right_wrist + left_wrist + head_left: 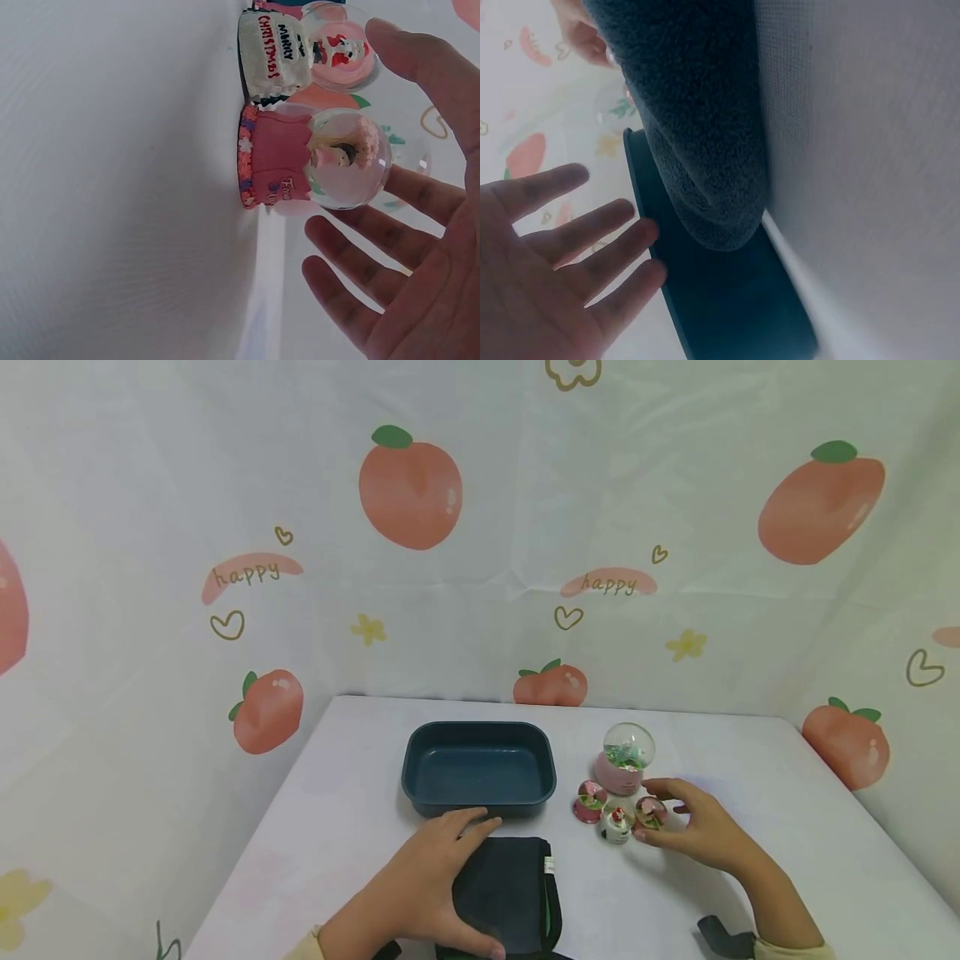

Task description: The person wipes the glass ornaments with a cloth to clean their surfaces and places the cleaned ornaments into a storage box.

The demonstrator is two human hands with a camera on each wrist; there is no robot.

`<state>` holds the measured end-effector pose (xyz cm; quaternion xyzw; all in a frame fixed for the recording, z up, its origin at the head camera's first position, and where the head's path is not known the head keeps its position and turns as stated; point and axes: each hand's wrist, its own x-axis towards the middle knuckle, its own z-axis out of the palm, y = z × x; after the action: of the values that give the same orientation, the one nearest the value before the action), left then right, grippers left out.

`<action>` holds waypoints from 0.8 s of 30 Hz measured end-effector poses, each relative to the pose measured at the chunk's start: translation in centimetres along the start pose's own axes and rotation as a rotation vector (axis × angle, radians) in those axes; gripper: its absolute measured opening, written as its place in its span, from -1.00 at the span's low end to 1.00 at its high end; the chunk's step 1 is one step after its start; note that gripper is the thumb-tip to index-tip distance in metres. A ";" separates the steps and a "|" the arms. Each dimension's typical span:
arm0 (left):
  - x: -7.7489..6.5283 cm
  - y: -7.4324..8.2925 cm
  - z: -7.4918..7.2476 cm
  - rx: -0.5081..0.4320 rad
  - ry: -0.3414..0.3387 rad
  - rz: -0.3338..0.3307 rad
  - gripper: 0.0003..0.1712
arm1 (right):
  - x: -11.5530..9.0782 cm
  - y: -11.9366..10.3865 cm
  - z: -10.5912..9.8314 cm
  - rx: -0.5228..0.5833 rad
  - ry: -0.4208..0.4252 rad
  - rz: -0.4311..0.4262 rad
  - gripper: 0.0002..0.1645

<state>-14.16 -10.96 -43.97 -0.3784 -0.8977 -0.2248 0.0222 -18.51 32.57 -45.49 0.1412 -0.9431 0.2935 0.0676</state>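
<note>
My left hand (427, 881) is spread over the left side of a dark folded towel (506, 885) with a white tag. The left wrist view shows the towel's fuzzy pile (697, 127), and straight, parted fingers beside it. On the right, my right hand (701, 822) reaches round a small pink snow globe (650, 812) with a little figure inside, thumb and fingers spread loosely on either side. Touching distance from it stands a white-based snow globe (274, 56) lettered "Merry Christmas", near the thumb. A red-based small globe (589, 803) and a larger pink-based globe (621, 772) complete the cluster.
A dark blue rectangular tray (480, 768) sits behind the towel, left of the globes. The white table (330, 827) ends at a fruit-printed cloth backdrop (480, 610) along the back and sides.
</note>
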 end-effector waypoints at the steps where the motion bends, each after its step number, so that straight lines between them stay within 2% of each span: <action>1: 0.0 0.0 0.1 -0.008 -0.009 0.000 0.42 | 0.0 0.0 0.0 -0.001 -0.002 0.001 -0.09; 11: 0.0 -0.1 0.7 0.007 -0.027 0.016 0.39 | 0.0 0.3 0.1 0.000 -0.022 0.015 -0.07; 24: 0.4 -0.2 1.4 0.051 -0.100 0.002 0.42 | 0.1 0.2 0.3 0.025 -0.055 0.023 -0.09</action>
<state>-14.44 -10.23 -45.22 -0.3894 -0.9027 -0.1825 -0.0126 -18.72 32.48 -45.84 0.1390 -0.9424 0.3020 0.0366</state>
